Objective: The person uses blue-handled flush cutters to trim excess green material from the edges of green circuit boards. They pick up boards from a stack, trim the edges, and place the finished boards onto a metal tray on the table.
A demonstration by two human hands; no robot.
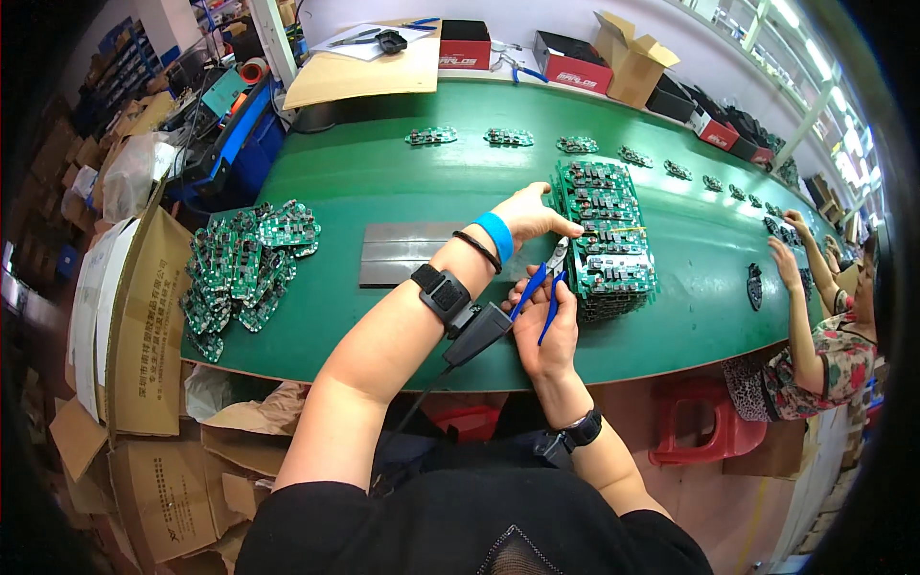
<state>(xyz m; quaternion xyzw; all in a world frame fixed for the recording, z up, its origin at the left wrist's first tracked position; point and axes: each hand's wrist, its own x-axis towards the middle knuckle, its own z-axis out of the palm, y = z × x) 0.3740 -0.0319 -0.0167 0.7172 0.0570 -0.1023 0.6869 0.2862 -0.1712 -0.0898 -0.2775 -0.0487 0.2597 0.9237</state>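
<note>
A thick stack of green circuit board panels [606, 273] stands on the green table just right of my hands. My left hand [525, 213] is at the stack's left edge, its thumb and fingers closed on the edge of the upper panel. In my right hand [548, 335] is a pair of blue-handled cutting pliers [553, 280], with the handles spread apart. The pliers' jaws point up at the panel's left edge, close below my left thumb. Whether the jaws touch the board, I cannot tell.
Left on the table lies a heap of loose circuit boards [247, 259]; a grey plate [398, 251] is nearer the middle. Several single boards [508, 137] form a row toward the far right. Cardboard [364, 72] and boxes [573, 63] line the back. Another person [815, 350] works at the right.
</note>
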